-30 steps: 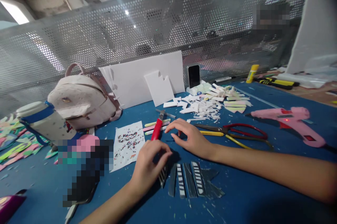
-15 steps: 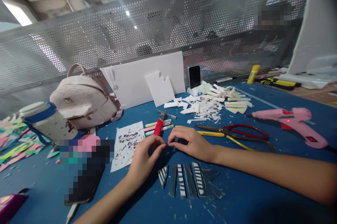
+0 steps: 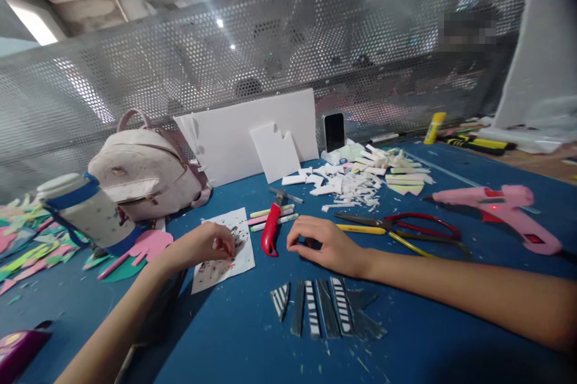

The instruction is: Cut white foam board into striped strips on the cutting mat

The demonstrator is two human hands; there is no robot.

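Note:
My left hand (image 3: pixel 211 243) reaches over a white paper sheet (image 3: pixel 244 256) strewn with tiny dark and coloured bits. Its fingers are bent down in a pinch at the sheet; anything between them is too small to make out. My right hand (image 3: pixel 325 244) rests on the blue table with thumb and forefinger tips close together, and I cannot see what they hold. Between the hands lies a red-handled cutter (image 3: pixel 271 231). Several dark strips, some white-striped (image 3: pixel 311 309), lie in a row below my right hand, beside a jagged dark piece (image 3: pixel 366 315).
Large scissors (image 3: pixel 421 228) and a pink glue gun (image 3: pixel 505 213) lie to the right. White scraps (image 3: pixel 347 182) are heaped behind, near an upright phone (image 3: pixel 334 131). A backpack (image 3: pixel 144 173) and a tumbler (image 3: pixel 88 213) stand left. Pastel markers (image 3: pixel 288 219) lie by the cutter.
My left hand has moved left, away from my right hand, to the sheet of bits. The cutter's whole handle now shows. My right hand has stayed in place.

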